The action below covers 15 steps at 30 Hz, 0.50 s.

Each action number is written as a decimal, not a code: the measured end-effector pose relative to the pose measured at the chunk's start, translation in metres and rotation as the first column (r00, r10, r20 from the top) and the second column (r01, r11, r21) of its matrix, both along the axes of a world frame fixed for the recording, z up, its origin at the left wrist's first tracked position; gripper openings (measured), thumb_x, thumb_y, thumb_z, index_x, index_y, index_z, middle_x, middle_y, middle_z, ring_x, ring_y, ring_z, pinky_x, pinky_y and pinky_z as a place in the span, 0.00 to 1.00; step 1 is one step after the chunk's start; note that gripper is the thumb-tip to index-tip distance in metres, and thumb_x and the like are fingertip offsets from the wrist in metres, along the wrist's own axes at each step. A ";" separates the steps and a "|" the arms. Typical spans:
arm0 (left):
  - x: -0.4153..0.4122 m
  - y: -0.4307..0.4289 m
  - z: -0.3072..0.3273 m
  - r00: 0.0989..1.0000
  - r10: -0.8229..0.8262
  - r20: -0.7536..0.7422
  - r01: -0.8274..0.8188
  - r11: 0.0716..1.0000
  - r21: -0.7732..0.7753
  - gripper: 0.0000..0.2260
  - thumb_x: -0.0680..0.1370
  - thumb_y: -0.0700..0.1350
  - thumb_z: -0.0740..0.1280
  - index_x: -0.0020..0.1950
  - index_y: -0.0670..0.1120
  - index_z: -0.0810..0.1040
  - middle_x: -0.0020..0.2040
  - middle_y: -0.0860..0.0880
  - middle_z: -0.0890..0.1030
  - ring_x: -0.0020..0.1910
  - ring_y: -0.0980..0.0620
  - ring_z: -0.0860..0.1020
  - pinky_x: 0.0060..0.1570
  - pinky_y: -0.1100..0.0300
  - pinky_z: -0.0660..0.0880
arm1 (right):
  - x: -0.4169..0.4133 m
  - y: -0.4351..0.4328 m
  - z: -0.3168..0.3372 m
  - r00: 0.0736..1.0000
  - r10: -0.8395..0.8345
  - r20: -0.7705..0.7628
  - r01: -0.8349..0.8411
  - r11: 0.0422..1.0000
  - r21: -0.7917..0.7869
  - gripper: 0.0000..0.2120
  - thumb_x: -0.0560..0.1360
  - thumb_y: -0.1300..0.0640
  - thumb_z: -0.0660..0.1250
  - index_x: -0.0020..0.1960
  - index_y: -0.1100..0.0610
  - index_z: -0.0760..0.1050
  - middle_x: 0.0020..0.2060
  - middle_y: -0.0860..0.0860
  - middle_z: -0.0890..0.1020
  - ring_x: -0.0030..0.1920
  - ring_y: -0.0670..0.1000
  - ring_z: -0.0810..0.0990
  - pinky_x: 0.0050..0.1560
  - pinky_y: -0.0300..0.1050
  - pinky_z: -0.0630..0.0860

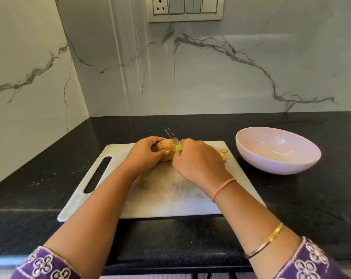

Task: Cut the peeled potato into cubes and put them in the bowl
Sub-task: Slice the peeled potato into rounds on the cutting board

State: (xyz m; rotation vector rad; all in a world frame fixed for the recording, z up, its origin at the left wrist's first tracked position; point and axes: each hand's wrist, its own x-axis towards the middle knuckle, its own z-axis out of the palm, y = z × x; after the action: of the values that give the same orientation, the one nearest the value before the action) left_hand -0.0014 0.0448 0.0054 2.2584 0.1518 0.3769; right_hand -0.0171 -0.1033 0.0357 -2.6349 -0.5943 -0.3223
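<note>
Left hand (144, 156) cups potato (166, 151) on board (160, 190); right hand (196, 160) grips knife (172, 136). Risk: round potato rolls, blade slips toward left thumb. Bowl (277, 151) empty.

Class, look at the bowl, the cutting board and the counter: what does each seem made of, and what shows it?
Bowl: likely glazed ceramic or melamine; pale pink with glossy highlights. Cutting board: probably white plastic, matte; scuffed, stained, with a moulded handle slot. Counter: seemingly polished black stone; speckled and faintly reflective.
</note>
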 end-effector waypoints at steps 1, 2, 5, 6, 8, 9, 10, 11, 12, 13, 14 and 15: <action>0.000 -0.001 0.000 1.000 0.014 0.005 -0.014 1.000 0.001 0.17 0.76 0.43 0.70 0.64 0.47 0.76 0.57 0.49 0.79 0.54 0.50 0.76 0.55 0.59 0.73 | 0.000 0.001 -0.001 1.000 -0.003 0.012 0.003 1.000 -0.010 0.11 0.80 0.53 0.55 0.55 0.57 0.73 0.42 0.52 0.76 0.40 0.53 0.73 0.33 0.42 0.65; 0.000 -0.002 -0.001 1.000 0.026 0.006 -0.026 1.000 -0.001 0.17 0.76 0.43 0.70 0.64 0.47 0.76 0.57 0.49 0.79 0.54 0.51 0.76 0.54 0.60 0.72 | 0.000 0.001 -0.003 1.000 -0.006 0.027 0.007 1.000 -0.019 0.11 0.80 0.54 0.55 0.55 0.57 0.73 0.43 0.53 0.77 0.40 0.53 0.73 0.31 0.41 0.64; 0.001 -0.007 -0.004 0.999 0.046 -0.010 -0.046 0.999 0.003 0.18 0.77 0.45 0.69 0.66 0.47 0.74 0.57 0.49 0.78 0.52 0.53 0.74 0.52 0.61 0.71 | -0.005 0.001 -0.018 0.997 -0.005 0.073 0.009 0.998 -0.057 0.13 0.80 0.54 0.54 0.59 0.58 0.71 0.43 0.53 0.77 0.42 0.53 0.76 0.27 0.40 0.61; 0.001 -0.008 -0.005 0.999 0.049 -0.015 -0.049 0.999 0.005 0.18 0.77 0.46 0.69 0.66 0.47 0.74 0.58 0.49 0.78 0.52 0.53 0.73 0.53 0.61 0.71 | -0.007 0.000 -0.024 0.997 -0.001 0.079 0.006 0.998 -0.067 0.14 0.80 0.54 0.54 0.62 0.58 0.69 0.45 0.54 0.78 0.44 0.54 0.78 0.27 0.41 0.61; 0.001 -0.008 -0.004 0.998 0.052 -0.028 -0.052 0.999 -0.001 0.19 0.76 0.46 0.69 0.67 0.47 0.74 0.59 0.49 0.78 0.53 0.53 0.73 0.55 0.60 0.72 | -0.011 -0.002 -0.031 0.997 0.009 0.070 -0.005 0.998 -0.066 0.15 0.80 0.54 0.54 0.64 0.58 0.68 0.47 0.54 0.80 0.46 0.55 0.79 0.30 0.42 0.65; 0.001 -0.008 -0.003 0.998 0.052 -0.031 -0.052 0.999 -0.006 0.19 0.76 0.46 0.69 0.67 0.47 0.74 0.60 0.49 0.78 0.53 0.53 0.73 0.56 0.59 0.73 | -0.011 -0.003 -0.031 0.998 0.014 0.064 -0.010 0.998 -0.064 0.15 0.80 0.54 0.54 0.64 0.58 0.68 0.46 0.54 0.80 0.46 0.55 0.80 0.32 0.42 0.67; 0.002 -0.008 -0.002 0.998 0.052 -0.031 -0.052 0.999 -0.011 0.19 0.76 0.46 0.69 0.67 0.47 0.74 0.60 0.49 0.78 0.53 0.53 0.74 0.57 0.58 0.73 | -0.011 -0.003 -0.030 0.998 0.016 0.059 -0.012 0.997 -0.070 0.14 0.80 0.54 0.54 0.63 0.58 0.68 0.46 0.54 0.80 0.46 0.55 0.80 0.33 0.43 0.68; 0.003 -0.008 -0.002 0.998 0.052 -0.029 -0.052 0.999 -0.015 0.19 0.76 0.46 0.69 0.67 0.47 0.74 0.59 0.49 0.78 0.53 0.53 0.74 0.57 0.58 0.73 | -0.011 -0.003 -0.028 0.998 0.017 0.052 -0.012 0.996 -0.084 0.14 0.80 0.54 0.54 0.62 0.58 0.68 0.47 0.54 0.80 0.47 0.55 0.80 0.34 0.43 0.68; 0.002 -0.007 -0.002 0.998 0.052 -0.032 -0.053 0.998 -0.021 0.19 0.76 0.46 0.69 0.67 0.47 0.74 0.59 0.49 0.78 0.53 0.53 0.73 0.56 0.59 0.73 | -0.012 -0.003 -0.026 0.999 0.019 0.038 -0.015 0.994 -0.105 0.13 0.80 0.54 0.55 0.61 0.58 0.69 0.48 0.54 0.80 0.47 0.55 0.79 0.33 0.42 0.67; 0.002 -0.008 -0.002 0.998 0.050 -0.038 -0.051 0.998 -0.031 0.19 0.76 0.45 0.69 0.67 0.47 0.74 0.58 0.50 0.77 0.53 0.54 0.73 0.55 0.60 0.72 | -0.013 -0.002 -0.024 1.000 0.025 0.019 -0.023 0.992 -0.127 0.12 0.80 0.54 0.55 0.59 0.58 0.70 0.48 0.54 0.79 0.48 0.55 0.79 0.31 0.41 0.65; 0.001 -0.008 -0.003 0.998 0.044 -0.045 -0.045 0.998 -0.042 0.19 0.76 0.45 0.69 0.67 0.47 0.74 0.57 0.50 0.77 0.53 0.54 0.73 0.55 0.60 0.72 | -0.014 -0.002 -0.022 0.999 0.033 -0.003 -0.033 0.989 -0.146 0.11 0.80 0.54 0.55 0.58 0.58 0.71 0.48 0.54 0.79 0.48 0.55 0.78 0.29 0.41 0.63; 0.001 -0.008 -0.004 0.998 0.035 -0.051 -0.037 0.998 -0.056 0.19 0.76 0.44 0.70 0.66 0.47 0.74 0.57 0.50 0.77 0.53 0.53 0.73 0.55 0.61 0.72 | -0.016 -0.002 -0.020 0.999 0.041 -0.027 -0.045 0.986 -0.160 0.11 0.80 0.54 0.56 0.56 0.57 0.72 0.47 0.53 0.78 0.47 0.54 0.78 0.29 0.41 0.62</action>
State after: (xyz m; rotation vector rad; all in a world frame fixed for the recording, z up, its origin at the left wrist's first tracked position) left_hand -0.0007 0.0368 0.0018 2.2127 0.2265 0.3315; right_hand -0.0335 -0.1050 0.0160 -2.7712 -0.6948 -0.2392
